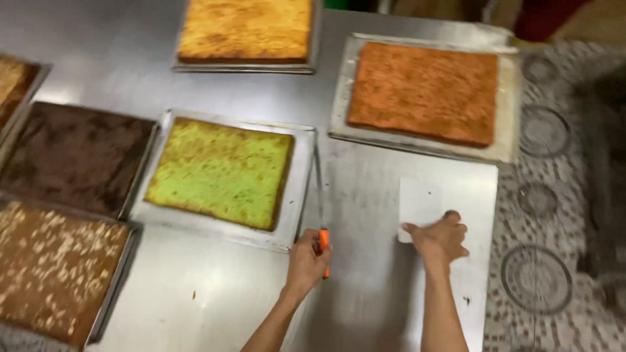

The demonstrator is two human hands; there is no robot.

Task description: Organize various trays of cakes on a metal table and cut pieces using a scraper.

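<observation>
Left hand (306, 259) gripping orange-handled knife (321, 215) beside green cake (220, 171), right hand (441, 237) apparently grasping white scraper (418, 201)

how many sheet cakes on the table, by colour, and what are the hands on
Green sheet cake: 1
Orange sheet cake: 1
Golden-yellow sheet cake: 1
Dark brown sheet cake: 1
Brown sheet cake with pale flecks: 1
Partly cut-off cake at the left edge: 1
Total: 6 cakes

Left hand: orange-handled knife, 1
Right hand: white scraper card, 1
</observation>
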